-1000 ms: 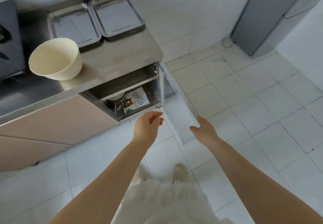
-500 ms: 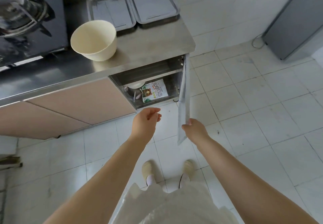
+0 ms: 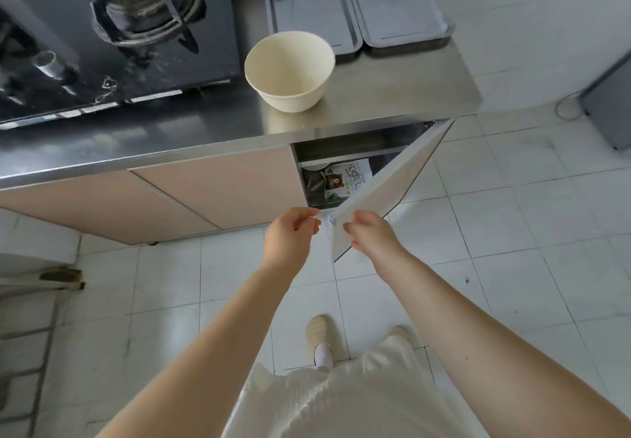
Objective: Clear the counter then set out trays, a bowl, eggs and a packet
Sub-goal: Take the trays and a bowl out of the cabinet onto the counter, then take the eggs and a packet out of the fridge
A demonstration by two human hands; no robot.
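Observation:
Two steel trays (image 3: 312, 10) (image 3: 396, 4) lie side by side at the back of the steel counter (image 3: 392, 86). A cream bowl (image 3: 290, 69) stands in front of them. Below the counter an open cabinet holds a packet with a bear picture (image 3: 346, 180). My right hand (image 3: 370, 234) grips the lower edge of the half-open cabinet door (image 3: 386, 185). Just left of the door edge, my left hand (image 3: 290, 234) hangs with fingers curled and nothing in it. No eggs are in view.
A black gas stove (image 3: 112, 31) fills the counter's left part. Peach cabinet doors (image 3: 170, 198) run below it. A grey fridge (image 3: 611, 103) stands at the right on the white tiled floor. My feet (image 3: 319, 335) are below the hands.
The cabinet door has swung from wide open towards the cabinet, with my right hand on its edge. My view has shifted right along the counter.

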